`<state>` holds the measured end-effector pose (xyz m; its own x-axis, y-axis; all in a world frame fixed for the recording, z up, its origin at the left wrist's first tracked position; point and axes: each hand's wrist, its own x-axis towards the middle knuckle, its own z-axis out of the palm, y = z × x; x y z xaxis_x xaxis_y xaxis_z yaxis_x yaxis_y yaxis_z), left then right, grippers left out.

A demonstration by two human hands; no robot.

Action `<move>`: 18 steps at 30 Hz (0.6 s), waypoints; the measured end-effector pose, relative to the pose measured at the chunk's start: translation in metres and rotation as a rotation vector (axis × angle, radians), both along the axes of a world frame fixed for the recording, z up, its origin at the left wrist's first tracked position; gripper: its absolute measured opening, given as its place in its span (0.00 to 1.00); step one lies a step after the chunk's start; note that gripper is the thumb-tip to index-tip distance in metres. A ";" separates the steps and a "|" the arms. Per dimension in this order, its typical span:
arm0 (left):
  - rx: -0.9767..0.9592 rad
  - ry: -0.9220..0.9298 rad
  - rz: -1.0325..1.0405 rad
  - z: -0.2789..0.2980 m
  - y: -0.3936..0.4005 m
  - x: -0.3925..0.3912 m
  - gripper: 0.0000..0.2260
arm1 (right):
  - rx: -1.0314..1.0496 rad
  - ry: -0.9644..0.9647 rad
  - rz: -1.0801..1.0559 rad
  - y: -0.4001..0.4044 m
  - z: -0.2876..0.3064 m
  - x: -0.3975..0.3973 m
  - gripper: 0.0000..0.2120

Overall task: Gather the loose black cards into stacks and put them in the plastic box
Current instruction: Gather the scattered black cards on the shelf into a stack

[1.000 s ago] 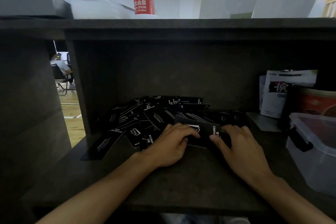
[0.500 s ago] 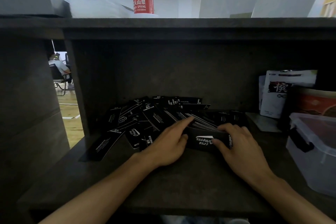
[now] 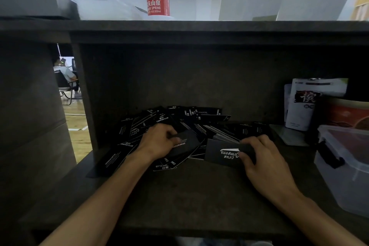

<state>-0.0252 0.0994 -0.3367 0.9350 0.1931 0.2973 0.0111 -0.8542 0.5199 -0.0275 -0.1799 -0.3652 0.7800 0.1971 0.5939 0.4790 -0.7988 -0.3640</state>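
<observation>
On the dark counter (image 3: 179,195), loose black cards (image 3: 199,120) lie heaped against the back wall. The left hand (image 3: 157,143) rests on the heap's near edge, its grip closed around one black card (image 3: 186,143). Just right, the right hand (image 3: 263,158) pinches a small stack of cards (image 3: 223,154) between thumb and fingers. Well apart at far right sits the clear plastic box (image 3: 343,168), lid on.
</observation>
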 end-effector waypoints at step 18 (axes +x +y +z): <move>-0.017 -0.006 -0.312 0.013 -0.082 -0.027 0.10 | 0.004 -0.047 -0.023 0.000 0.001 -0.001 0.13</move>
<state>-0.0520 0.0171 -0.3238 0.9483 -0.0976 0.3019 -0.2529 -0.8071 0.5336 -0.0281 -0.1796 -0.3637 0.7558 0.1764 0.6306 0.4768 -0.8084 -0.3453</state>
